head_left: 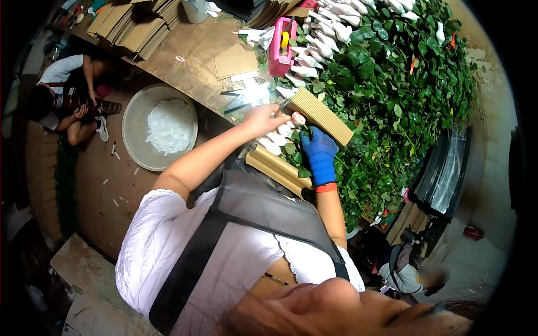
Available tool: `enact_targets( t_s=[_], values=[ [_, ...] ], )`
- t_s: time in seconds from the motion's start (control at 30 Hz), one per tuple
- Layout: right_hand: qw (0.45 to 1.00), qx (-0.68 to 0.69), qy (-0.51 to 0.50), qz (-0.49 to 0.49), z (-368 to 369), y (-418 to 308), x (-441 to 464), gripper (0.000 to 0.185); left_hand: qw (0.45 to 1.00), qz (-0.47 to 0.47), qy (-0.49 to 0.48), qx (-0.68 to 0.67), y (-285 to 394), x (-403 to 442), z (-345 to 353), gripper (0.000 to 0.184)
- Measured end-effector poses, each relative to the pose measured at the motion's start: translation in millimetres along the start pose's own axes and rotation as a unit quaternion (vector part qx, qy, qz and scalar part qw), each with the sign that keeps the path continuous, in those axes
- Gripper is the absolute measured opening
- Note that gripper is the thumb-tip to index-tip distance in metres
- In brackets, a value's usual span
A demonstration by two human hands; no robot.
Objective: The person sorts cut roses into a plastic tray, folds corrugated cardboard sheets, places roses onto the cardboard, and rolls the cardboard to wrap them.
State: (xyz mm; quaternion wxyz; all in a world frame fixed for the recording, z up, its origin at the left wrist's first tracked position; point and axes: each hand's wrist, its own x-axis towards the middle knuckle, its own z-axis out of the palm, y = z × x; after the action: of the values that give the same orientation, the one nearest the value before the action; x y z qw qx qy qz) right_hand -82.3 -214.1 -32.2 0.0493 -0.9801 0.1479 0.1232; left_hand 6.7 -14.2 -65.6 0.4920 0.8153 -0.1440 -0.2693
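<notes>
My bare left hand (265, 120) reaches in from the left, fingers bent, fingertips beside a pale pink rose head (298, 119); what they pinch is too small to make out. In a blue glove, my right hand (320, 147) is closed just below that rose, around its leafy stem. A strip of corrugated cardboard (320, 116) lies over the leaves beyond both hands. Several white-wrapped flower heads (271, 145) lie under my left wrist. Nearer my apron are rolled brown sheets (278, 169).
Leafy stems (386, 112) with wrapped heads (325, 42) cover the right side. A pink holder (280, 47), cardboard sheets (235, 60) and stacked cardboard (134, 31) are on the table (185, 70). A round tub (132, 129) stands left, near a seated person (67, 73). Another person (400, 274) is lower right.
</notes>
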Motion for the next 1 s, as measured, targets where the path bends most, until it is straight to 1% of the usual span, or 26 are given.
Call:
enact_targets(
  t_s=[0.03, 0.13, 0.23, 0.27, 0.3, 0.33, 0.37, 0.4, 0.43, 0.47, 0.5, 0.53, 0.57, 0.63, 0.7, 0.73, 0.77, 0.83, 0.87, 0.9, 0.97, 1.0],
  values=[
    [1.0, 0.002, 0.007, 0.002, 3, 0, 0, 0.036, 1.0, -0.003, -0.015, -0.02, 2, 1, 5, 0.032],
    [1.0, -0.011, 0.028, -0.007, 6, 2, -1, 0.034, 0.995, -0.009, 0.024, -0.098, 5, -3, 13, 0.028],
    [1.0, -0.011, 0.023, -0.004, 6, 1, -1, 0.035, 0.991, 0.047, 0.071, -0.104, -20, -2, 11, 0.024],
    [1.0, -0.007, 0.016, 0.001, 5, 0, -1, 0.036, 0.982, 0.036, 0.115, -0.146, -27, -1, 9, 0.024],
    [1.0, 0.017, -0.013, 0.017, 2, 0, -1, 0.039, 0.969, 0.024, 0.157, -0.187, -35, -2, 6, 0.023],
    [0.998, 0.043, -0.043, 0.032, -3, 1, -1, 0.042, 0.956, 0.079, 0.195, -0.207, -32, 1, -13, 0.023],
    [0.994, 0.068, -0.073, 0.045, -5, 3, 0, 0.045, 0.948, 0.133, 0.199, -0.208, -26, -4, -24, 0.019],
    [0.99, 0.107, -0.086, 0.011, -11, 7, 0, 0.056, 0.964, 0.121, 0.151, -0.183, -27, -7, -28, 0.018],
    [0.991, 0.09, -0.101, 0.01, -15, 4, -2, 0.059, 0.976, 0.108, 0.105, -0.158, -26, -11, -33, 0.017],
    [0.991, 0.073, -0.115, 0.006, -21, 3, -3, 0.062, 0.997, 0.021, 0.024, -0.065, -24, -13, -37, 0.013],
    [0.99, 0.054, -0.129, 0.002, -27, -2, -4, 0.065, 0.998, 0.055, 0.015, 0.006, -18, -12, -33, 0.022],
    [0.995, 0.038, -0.087, -0.034, -9, 6, -2, 0.066, 0.998, 0.046, 0.016, 0.033, -1, -15, -28, 0.026],
    [0.997, 0.024, -0.069, -0.04, -3, 7, -2, 0.065, 0.997, 0.036, 0.019, 0.06, 15, -17, -24, 0.03],
    [0.998, -0.003, -0.037, -0.059, 4, 5, -6, 0.063, 0.989, 0.078, -0.037, 0.117, 5, -6, -9, 0.034],
    [0.997, -0.034, -0.027, -0.061, 6, 3, -8, 0.06, 0.992, 0.113, -0.03, 0.045, -7, -3, 2, 0.028],
    [0.997, -0.019, -0.008, -0.076, 9, 4, -8, 0.061, 0.989, 0.13, -0.012, 0.066, -20, -2, 11, 0.027],
    [0.998, -0.015, -0.011, -0.065, 14, 7, -7, 0.063, 0.985, 0.146, 0.005, 0.087, -29, -2, 16, 0.025],
    [0.998, -0.034, -0.032, -0.048, 13, 4, -5, 0.065, 0.99, 0.139, 0.029, 0.022, -26, -12, 10, 0.024],
    [0.998, -0.036, -0.045, -0.04, 9, 0, -4, 0.065, 0.993, 0.111, 0.033, -0.012, -22, -17, 6, 0.024],
    [0.997, -0.04, -0.057, -0.026, 5, -2, -5, 0.064, 0.996, 0.077, 0.04, -0.004, -15, -21, 0, 0.022],
    [0.998, -0.027, -0.035, -0.044, 14, 6, -4, 0.068, 0.984, 0.065, 0.121, -0.117, -20, -14, 1, 0.019],
    [0.998, -0.021, -0.024, -0.052, 17, 11, -4, 0.07, 0.975, 0.105, 0.158, -0.114, -16, -13, -12, 0.017]
  ],
)
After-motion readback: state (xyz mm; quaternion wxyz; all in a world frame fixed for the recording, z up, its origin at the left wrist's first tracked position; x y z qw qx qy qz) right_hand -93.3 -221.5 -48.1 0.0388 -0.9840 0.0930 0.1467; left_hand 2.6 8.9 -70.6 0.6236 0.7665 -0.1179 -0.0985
